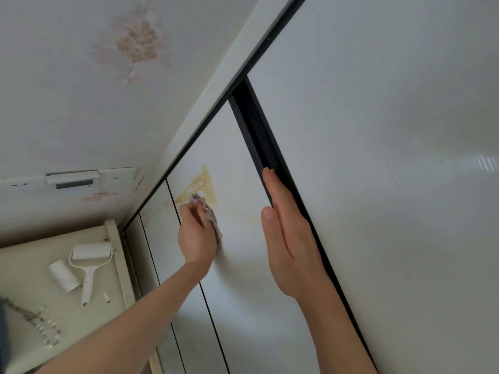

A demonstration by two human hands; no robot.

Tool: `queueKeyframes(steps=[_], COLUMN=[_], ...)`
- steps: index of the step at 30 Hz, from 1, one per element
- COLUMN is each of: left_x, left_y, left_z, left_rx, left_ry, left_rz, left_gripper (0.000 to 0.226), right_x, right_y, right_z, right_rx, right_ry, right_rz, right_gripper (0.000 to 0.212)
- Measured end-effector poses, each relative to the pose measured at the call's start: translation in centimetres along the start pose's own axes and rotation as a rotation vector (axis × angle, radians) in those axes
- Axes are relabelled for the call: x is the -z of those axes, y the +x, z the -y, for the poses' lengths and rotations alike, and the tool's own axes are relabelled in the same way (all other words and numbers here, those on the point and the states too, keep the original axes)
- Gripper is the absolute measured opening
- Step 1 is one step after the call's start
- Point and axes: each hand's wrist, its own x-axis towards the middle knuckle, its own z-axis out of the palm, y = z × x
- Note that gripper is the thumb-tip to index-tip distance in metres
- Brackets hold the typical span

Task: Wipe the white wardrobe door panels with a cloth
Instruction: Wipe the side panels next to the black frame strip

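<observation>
Fingers of the left hand clench a crumpled cloth against the smooth white door panel — just under a yellowish triangular stain. The right hand lies flat, fingers straight, along the panel's black edge strip.

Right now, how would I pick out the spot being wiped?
Find the white wardrobe door left of the black frame. High on it sits a yellowish triangular stain, just above the cloth in the left hand; it is the door's only strong mark.
</observation>
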Motion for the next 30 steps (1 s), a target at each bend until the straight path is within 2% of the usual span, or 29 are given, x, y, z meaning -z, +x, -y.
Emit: queueKeyframes(steps=[4,6,7,9,11,13,15,19,21,23,25,28,29,30], left_x=[0.4,0.0,-0.1,-0.3,-0.2,0.2,0.1,-0.1,-0.2,-0.4,-0.5,0.1,0.3,0.5], left_y=[-7.1,-6.9,-5.6,-1.3,2.8,4.1,2.1,-6.2,-6.8,-3.7,1.6,7.7,7.9,7.2], left_z=[-8.4,-8.7,-7.7,-3.8,0.1,0.7,-2.0,-9.3,-10.1,-8.0,-3.6,0.3,0.1,-1.0], left_rx=[-0.406,-0.604,-0.629,-0.478,-0.185,0.030,0.021,-0.376,-0.542,-0.631,-0.511,-0.084,-0.021,-0.033], left_ry=[-0.268,-0.263,-0.223,-0.127,-0.037,0.005,-0.057,-0.333,-0.350,-0.296,-0.210,0.017,0.029,0.009], left_rz=[0.256,0.232,0.191,0.092,0.039,0.006,-0.010,0.176,0.191,0.144,0.078,0.007,-0.004,-0.006], left_gripper=[0.002,0.006,0.009,0.009,0.006,0.009,0.012,0.008,0.009,0.006,0.006,0.017,0.017,0.015], right_x=[0.1,-0.1,-0.2,-0.2,-0.1,-0.1,-0.2,0.0,0.1,0.0,0.0,0.2,0.2,0.2], right_y=[0.1,0.0,-0.1,0.1,0.3,0.3,0.2,0.4,0.3,0.3,0.4,0.3,0.1,0.2], right_z=[-0.1,-0.1,-0.1,0.0,-0.2,-0.3,-0.3,-0.4,-0.3,-0.2,-0.1,0.0,-0.1,-0.1], right_rx=[0.006,0.003,0.006,0.039,0.043,0.026,0.026,0.018,-0.007,0.000,0.008,-0.021,-0.027,-0.017], right_ry=[0.056,0.051,0.039,0.000,-0.025,-0.024,-0.026,0.044,0.087,0.036,-0.003,-0.020,-0.022,-0.032], right_rz=[-0.019,-0.010,-0.007,-0.011,-0.004,0.015,0.027,0.029,0.040,0.042,0.041,0.064,0.070,0.078], right_gripper=[0.056,0.057,0.057,0.056,0.057,0.058,0.059,0.057,0.056,0.057,0.057,0.056,0.056,0.056])
